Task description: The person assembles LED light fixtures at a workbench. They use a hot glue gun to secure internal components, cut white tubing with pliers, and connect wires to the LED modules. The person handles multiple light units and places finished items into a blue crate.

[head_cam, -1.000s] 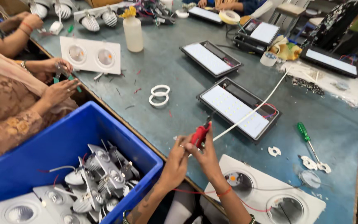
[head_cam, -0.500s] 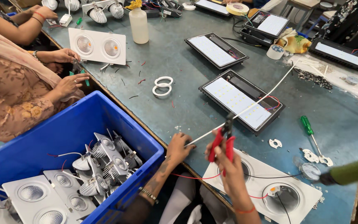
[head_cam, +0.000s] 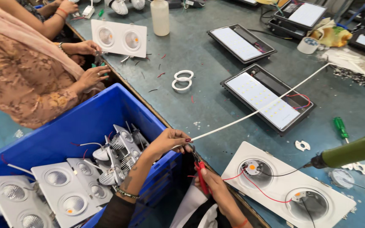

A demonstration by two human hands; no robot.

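A grey-green workbench [head_cam: 216, 50] is stretching far and right, its near edge running diagonally beside a blue bin [head_cam: 85, 122] (crowded with fittings). The left hand [head_cam: 172, 141] is pinching a white cable [head_cam: 258, 112] at that edge; the right hand [head_cam: 212, 183] is clenching red-handled cutters [head_cam: 200, 171] just below.

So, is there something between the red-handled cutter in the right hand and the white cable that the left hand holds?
Nothing visible. The left hand pinches the white cable at its end, and the red-handled cutter in the right hand sits just below that end.
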